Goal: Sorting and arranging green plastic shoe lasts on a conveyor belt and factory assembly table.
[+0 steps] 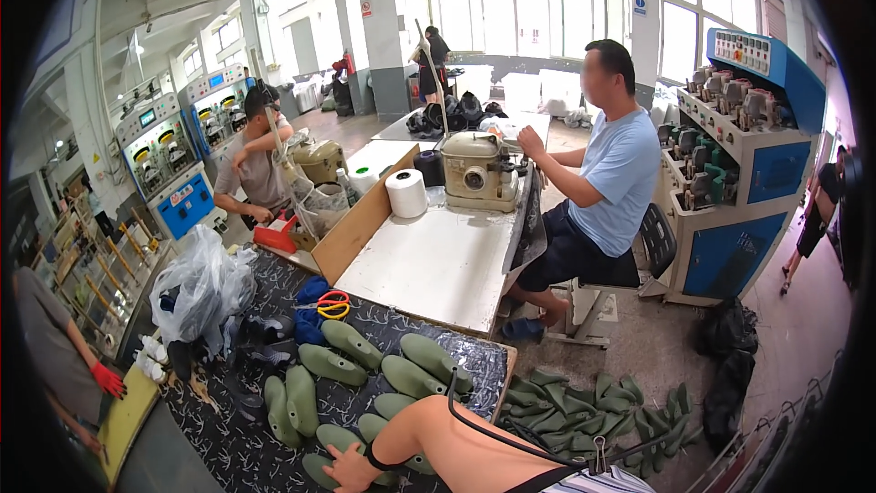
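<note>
My left hand (pixel 350 469) reaches down at the lower edge, at the near end of a table covered in dark patterned sheeting (pixel 210 443). Its fingers are spread over a green shoe last (pixel 319 469), and a dark band circles the wrist. Whether it grips the last cannot be told. Several more green shoe lasts (pixel 330 364) lie around it, some in pairs. Orange-handled scissors (pixel 333 304) rest beyond them by a bunched blue cloth (pixel 308 321). My right hand is out of view.
Left on the table are a clear plastic bag (pixel 208 285) and dark shoe pieces (pixel 265 333). A white worktable (pixel 429 260) with a sewing machine (pixel 476 172) adjoins; a person (pixel 611 155) sits there. Green lasts (pixel 593 415) are heaped on the floor at right.
</note>
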A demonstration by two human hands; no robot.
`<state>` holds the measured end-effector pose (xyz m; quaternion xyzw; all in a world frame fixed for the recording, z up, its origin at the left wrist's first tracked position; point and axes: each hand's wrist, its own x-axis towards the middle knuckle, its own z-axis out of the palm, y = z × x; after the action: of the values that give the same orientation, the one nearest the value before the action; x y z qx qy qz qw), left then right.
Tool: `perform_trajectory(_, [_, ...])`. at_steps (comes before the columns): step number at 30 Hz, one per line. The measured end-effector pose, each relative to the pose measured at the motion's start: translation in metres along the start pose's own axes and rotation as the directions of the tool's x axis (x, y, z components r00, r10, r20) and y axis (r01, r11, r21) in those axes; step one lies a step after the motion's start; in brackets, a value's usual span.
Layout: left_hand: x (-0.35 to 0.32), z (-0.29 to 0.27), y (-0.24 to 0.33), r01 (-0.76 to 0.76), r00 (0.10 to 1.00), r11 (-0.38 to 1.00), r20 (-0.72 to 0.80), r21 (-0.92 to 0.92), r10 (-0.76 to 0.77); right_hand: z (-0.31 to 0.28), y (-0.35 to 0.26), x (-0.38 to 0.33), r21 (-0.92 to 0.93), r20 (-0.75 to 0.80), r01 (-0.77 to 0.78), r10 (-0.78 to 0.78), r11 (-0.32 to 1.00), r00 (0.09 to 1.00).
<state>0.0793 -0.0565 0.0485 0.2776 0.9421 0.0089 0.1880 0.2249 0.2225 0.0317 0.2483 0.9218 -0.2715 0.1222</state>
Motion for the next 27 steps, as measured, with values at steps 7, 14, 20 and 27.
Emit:
perform_trajectory(7, [0.017, 0.017, -0.024, 0.057, 0.993, 0.997, -0.106, 0.044, -0.052, -0.024, -0.023, -0.005, 0.009, 0.051, 0.021, -0.021, 1.0, 0.998])
perform_trajectory(14, [0.002, 0.012, -0.015, 0.044, 0.935, 0.997, -0.354, 0.066, -0.018, 0.001, -0.012, 0.019, 0.014, -0.016, -0.016, 0.016, 1.0, 1.0])
perform_trajectory(20, [-0.011, -0.004, -0.002, 0.06, 0.967, 0.994, -0.241, -0.087, -0.08, 0.004, -0.019, 0.014, 0.001, 0.051, -0.068, 0.068, 0.998, 0.996])
perform_trajectory(27, [-0.006, -0.009, -0.005, 0.129, 0.961, 0.982, -0.226, -0.139, -0.159, 0.005, -0.05, 0.03, 0.049, 0.186, -0.124, 0.113, 0.991, 0.976])
